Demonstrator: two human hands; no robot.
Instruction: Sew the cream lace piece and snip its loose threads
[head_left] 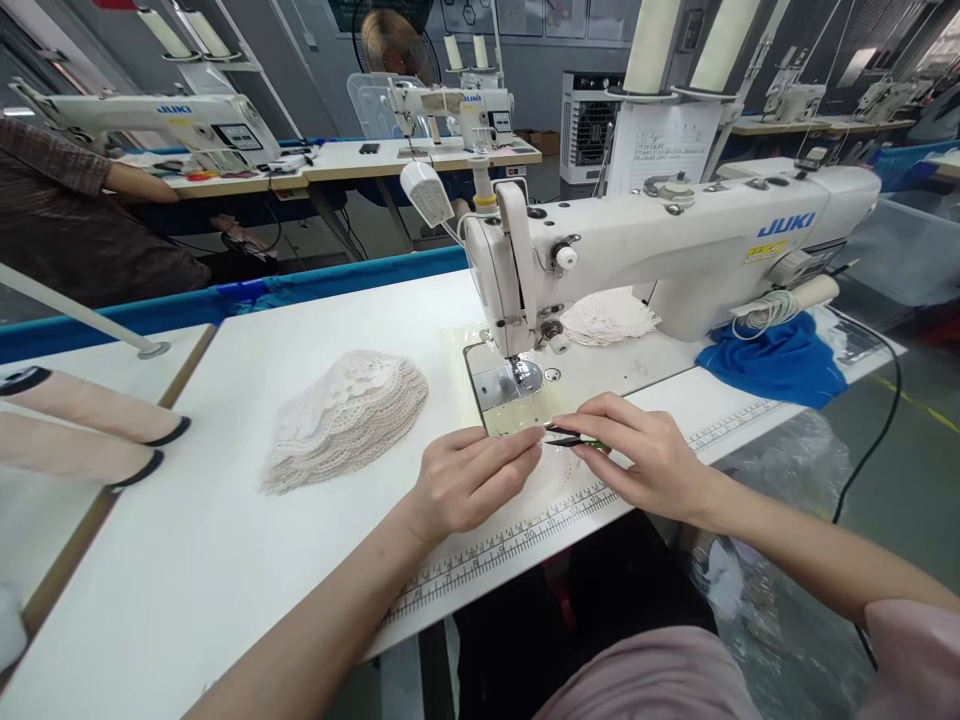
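My right hand [645, 455] is closed around a small pair of thread snips [574, 441], its dark blades pointing left. Close to the blade tips, the fingers of my left hand [476, 480] are pressed together; whatever they pinch is too small or hidden to make out. Both hands are over the table's front edge, just in front of the needle plate [495, 385] of a white sewing machine [600, 230]. To the left lies a fanned stack of cream lace pieces [345, 420]. More lace pieces [609, 316] rest behind the needle area, partly hidden by the machine head.
A printed ruler strip [517, 540] runs along the front edge. Blue cloth [776, 360] lies at the right end. Two thread cones [90, 425] lie at far left. Clear plastic [780, 560] hangs below on the right. Another person [75, 210] sits at back left.
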